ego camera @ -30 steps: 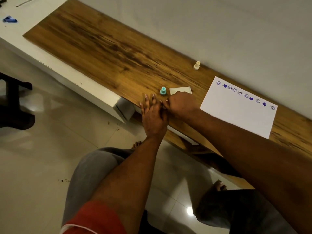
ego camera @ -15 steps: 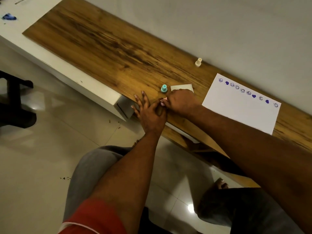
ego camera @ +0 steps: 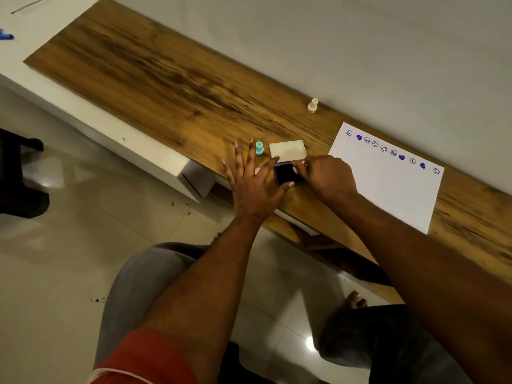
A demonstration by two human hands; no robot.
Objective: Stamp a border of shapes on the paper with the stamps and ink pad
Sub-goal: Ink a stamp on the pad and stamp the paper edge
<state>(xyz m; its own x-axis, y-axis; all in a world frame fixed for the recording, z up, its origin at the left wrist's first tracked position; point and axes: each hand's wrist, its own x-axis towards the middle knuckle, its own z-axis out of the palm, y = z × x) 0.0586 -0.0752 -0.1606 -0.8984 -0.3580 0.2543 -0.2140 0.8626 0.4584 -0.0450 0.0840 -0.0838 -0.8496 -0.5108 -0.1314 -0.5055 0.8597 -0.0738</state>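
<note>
A dark purple ink pad (ego camera: 286, 174) lies near the wooden shelf's front edge. My left hand (ego camera: 253, 180) has its thumb and forefinger against the pad's left side, the other fingers spread flat. My right hand (ego camera: 325, 177) touches the pad's right side with curled fingers. The pad's pale lid (ego camera: 287, 149) lies just behind it. A teal stamp (ego camera: 259, 148) stands left of the lid. A cream stamp (ego camera: 312, 105) stands by the wall. The white paper (ego camera: 388, 187) on the right has a row of purple faces and hearts along its far edge.
The long wooden shelf (ego camera: 166, 79) runs along a grey wall, with a white unit (ego camera: 110, 128) at its left front. A blue object (ego camera: 5, 34) lies at far left. My knees and feet are over the tiled floor (ego camera: 55, 245) below.
The ink pad, hidden under my hands before, now shows between them. My right hand has drawn back to the right of the pad, and my left fingers have spread wider.
</note>
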